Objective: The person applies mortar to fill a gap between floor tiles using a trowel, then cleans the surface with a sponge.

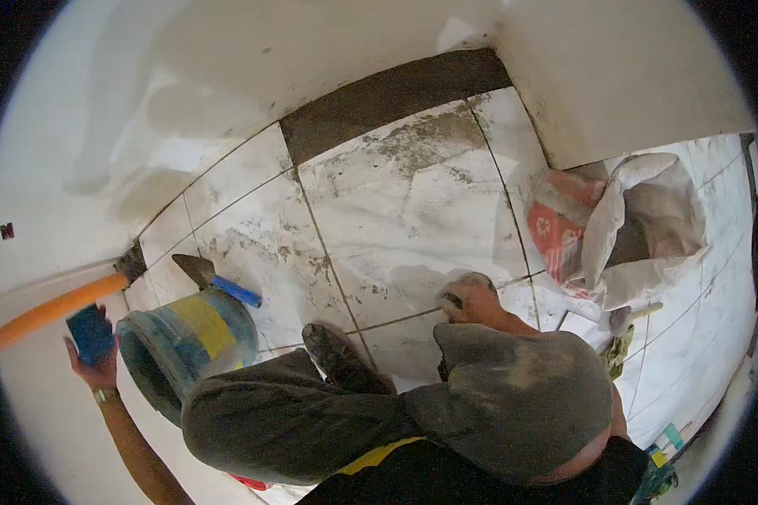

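Observation:
At the far left, my left hand (101, 368) holds a flat blue rectangular object (91, 333) beside the wall. Close to its right, a worn bucket (242, 326) with a yellow patch lies tipped, its mouth facing left. My right hand (473, 301) is low over the white floor tiles (396, 219), beyond my bent knee; its fingers look closed, but what they hold is too blurred to name. A trowel (195, 269) with a blue handle rests by the bucket.
An orange tube (59, 310) leans along the left wall. A dark untiled strip (396, 97) runs along the back wall. An open sack (611, 227) stands at right, with a cloth (619, 349) below it. My shoe (338, 353) is on the tiles.

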The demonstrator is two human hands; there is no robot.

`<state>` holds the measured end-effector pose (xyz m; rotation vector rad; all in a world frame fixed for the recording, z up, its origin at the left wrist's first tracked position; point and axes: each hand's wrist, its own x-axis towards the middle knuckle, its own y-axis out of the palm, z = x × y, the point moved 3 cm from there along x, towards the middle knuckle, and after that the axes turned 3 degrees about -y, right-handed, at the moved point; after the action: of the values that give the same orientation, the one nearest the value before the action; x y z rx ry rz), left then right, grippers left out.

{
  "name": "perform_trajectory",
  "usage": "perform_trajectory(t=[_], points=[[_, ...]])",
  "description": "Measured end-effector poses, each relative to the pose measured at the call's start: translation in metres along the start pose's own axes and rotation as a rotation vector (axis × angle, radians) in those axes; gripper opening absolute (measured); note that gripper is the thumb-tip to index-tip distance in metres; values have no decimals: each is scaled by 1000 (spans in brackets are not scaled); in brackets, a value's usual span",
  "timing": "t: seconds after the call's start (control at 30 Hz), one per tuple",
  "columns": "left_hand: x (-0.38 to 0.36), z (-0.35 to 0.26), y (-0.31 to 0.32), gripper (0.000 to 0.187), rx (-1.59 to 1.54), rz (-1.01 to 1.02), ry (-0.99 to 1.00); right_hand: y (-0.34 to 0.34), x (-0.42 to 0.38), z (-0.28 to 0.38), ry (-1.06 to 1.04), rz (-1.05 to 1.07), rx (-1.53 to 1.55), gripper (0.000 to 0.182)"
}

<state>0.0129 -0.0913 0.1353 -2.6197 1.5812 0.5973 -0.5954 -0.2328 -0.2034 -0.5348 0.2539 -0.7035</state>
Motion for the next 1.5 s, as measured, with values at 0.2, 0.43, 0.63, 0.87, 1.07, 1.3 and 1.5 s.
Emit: perform_trajectory(t=[0.2, 0.43, 0.63, 0.87, 1.07, 1.3, 1.5], points=[[165, 55, 130, 47, 219, 151, -271, 19, 6, 1, 202, 43, -93, 17], [320, 186, 256, 60, 682, 332, -518, 11, -1, -3, 174, -145, -94, 20], [350, 232, 301, 77, 1256, 362, -555, 8, 1, 1, 204, -128, -65, 22], [366, 248, 312, 49, 1570, 449, -445, 15, 0, -9, 199, -115, -11, 23], [370, 265, 393, 56, 1489, 592, -312, 10, -1, -7, 205, -127, 26, 19], [370, 289, 500, 55, 1210, 714, -177, 8, -1, -6, 238, -101, 32, 19], [378, 305, 520, 68, 243, 570, -274, 9, 0, -9, 253, -129, 68, 21]])
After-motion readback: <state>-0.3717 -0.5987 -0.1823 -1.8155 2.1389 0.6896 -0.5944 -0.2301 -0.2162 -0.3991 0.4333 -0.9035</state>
